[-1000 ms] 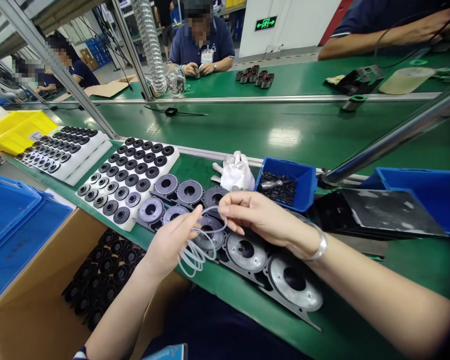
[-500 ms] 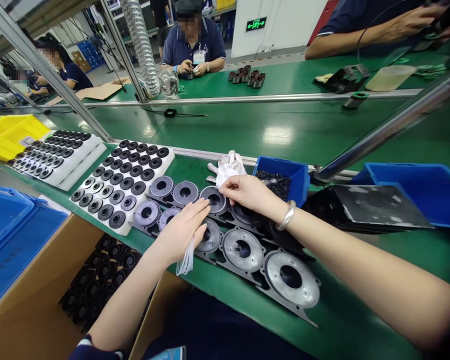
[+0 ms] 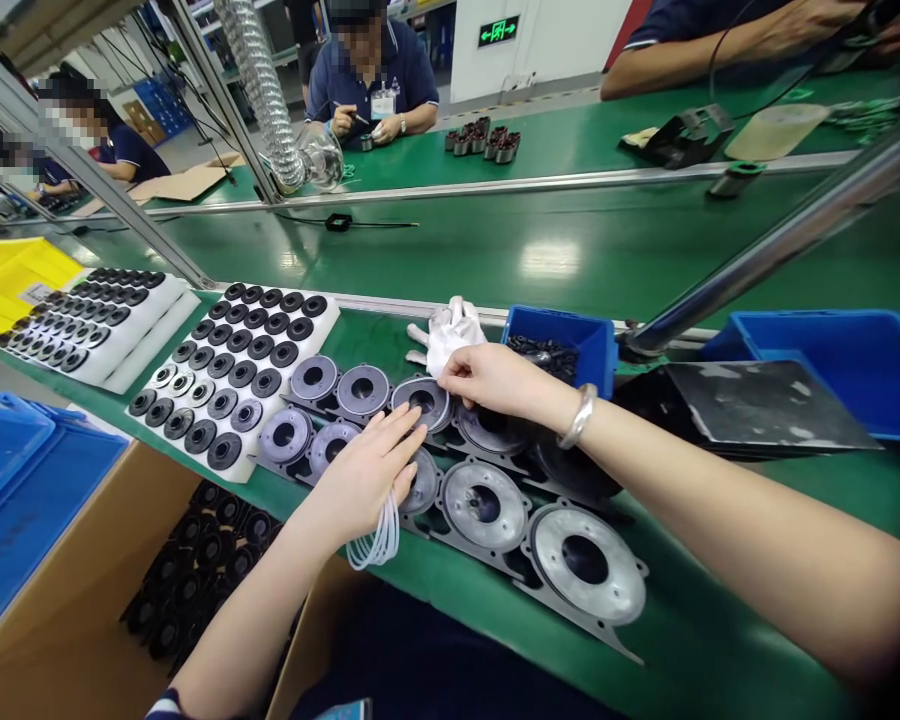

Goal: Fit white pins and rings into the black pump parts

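Both hands have come down from where they held a loop up between them a second ago; the left hand [image 3: 371, 470] and the right hand [image 3: 491, 378] are now apart, low over the back row of round grey metal housings [image 3: 441, 408]. Since half a second ago they have barely shifted, but the bundle of thin, translucent white rings [image 3: 375, 535], which hung narrow and nearly edge-on, now fans into open loops below the left palm.

The left hand holds that bundle under its palm, fingers extended and close together, their tips over the third housing from the left. The right hand, a silver bangle [image 3: 579, 415] on its wrist, has thumb and forefinger pinched together at that housing's right side; whether a ring is between them cannot be told. Just behind it lies a white glove [image 3: 450, 330], beside a blue plastic bin [image 3: 598, 350] of small black parts.

Across the green bench, a person in a navy shirt [image 3: 375, 80] now holds a slim dark tool [image 3: 358, 117].
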{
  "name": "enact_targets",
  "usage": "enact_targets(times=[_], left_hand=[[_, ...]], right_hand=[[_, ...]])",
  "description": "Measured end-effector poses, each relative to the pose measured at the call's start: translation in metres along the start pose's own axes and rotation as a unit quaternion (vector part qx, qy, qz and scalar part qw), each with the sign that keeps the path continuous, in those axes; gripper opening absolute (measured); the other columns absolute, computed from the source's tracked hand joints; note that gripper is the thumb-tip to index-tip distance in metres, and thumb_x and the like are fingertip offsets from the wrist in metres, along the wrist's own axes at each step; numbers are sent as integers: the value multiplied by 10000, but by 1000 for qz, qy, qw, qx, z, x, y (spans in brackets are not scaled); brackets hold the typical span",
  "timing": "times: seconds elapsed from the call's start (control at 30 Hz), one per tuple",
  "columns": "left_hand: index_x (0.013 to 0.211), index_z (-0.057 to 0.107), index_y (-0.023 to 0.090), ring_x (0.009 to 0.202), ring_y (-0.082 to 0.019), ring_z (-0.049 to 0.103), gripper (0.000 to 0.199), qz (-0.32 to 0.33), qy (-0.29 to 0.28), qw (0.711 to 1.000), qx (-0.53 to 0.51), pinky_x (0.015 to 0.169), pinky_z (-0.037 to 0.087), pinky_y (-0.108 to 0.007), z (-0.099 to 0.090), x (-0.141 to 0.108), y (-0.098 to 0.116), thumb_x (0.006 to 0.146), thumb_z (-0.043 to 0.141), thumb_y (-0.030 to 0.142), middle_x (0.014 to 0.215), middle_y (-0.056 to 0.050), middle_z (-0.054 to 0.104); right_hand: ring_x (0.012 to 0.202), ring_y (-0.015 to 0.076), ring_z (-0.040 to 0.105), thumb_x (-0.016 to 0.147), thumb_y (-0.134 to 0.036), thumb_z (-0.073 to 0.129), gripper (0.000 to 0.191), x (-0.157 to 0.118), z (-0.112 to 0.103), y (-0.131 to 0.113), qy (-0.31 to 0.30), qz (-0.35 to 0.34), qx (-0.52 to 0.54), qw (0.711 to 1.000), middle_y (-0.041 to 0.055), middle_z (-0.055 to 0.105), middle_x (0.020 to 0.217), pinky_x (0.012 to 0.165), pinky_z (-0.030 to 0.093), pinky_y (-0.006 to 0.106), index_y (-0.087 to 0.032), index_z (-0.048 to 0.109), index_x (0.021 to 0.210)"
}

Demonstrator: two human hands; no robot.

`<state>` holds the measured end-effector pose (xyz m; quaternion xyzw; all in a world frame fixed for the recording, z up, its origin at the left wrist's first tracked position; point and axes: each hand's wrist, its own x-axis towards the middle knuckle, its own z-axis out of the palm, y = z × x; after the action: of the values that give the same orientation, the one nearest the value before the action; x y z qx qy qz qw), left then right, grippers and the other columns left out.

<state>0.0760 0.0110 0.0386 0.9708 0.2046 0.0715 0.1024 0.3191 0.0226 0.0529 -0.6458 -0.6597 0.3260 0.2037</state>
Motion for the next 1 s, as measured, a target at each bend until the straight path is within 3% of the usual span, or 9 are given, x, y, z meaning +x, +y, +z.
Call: enact_targets(times=[0.33, 0.57, 0.8, 1.0], left_hand=[[1459, 379, 152, 1498, -205, 202, 467, 2, -26, 999, 30, 1211, 280, -460, 3, 1, 0, 1004, 331, 244, 1590, -108, 293], [1475, 348, 170, 1493, -204, 221, 477, -5, -32, 999, 25, 1202, 296, -466, 2, 2, 0, 1001, 332, 222, 1585, -110, 304], [1468, 371, 187, 1490, -244, 233, 478, -19, -28, 999, 33, 1190, 308, -495, 7, 3, 4, 993, 345, 233, 1582, -109, 315], [1460, 387, 178, 1482, -265, 253, 479, -33, -18, 998, 47, 1180, 318, -507, 12, 5, 10, 985, 346, 225, 1564, -125, 339]], right_hand=[[560, 139, 555, 864, -172, 565, 151, 6, 2, 1, 4, -14, -1, 1000, 24, 635, 623, 609, 392, 262, -133, 644, 742], [618, 159, 579, 846, -171, 584, 159, 11, 3, -3, 17, 0, -21, 1000, 37, 642, 630, 636, 396, 266, -135, 663, 712], [521, 124, 519, 823, -143, 574, 175, 21, 3, -1, 1, -2, -49, 999, 24, 595, 562, 538, 347, 256, -131, 670, 677], [530, 137, 495, 811, -130, 566, 187, 21, 1, 0, 0, 7, -90, 996, 40, 570, 572, 539, 332, 276, -133, 639, 639]])
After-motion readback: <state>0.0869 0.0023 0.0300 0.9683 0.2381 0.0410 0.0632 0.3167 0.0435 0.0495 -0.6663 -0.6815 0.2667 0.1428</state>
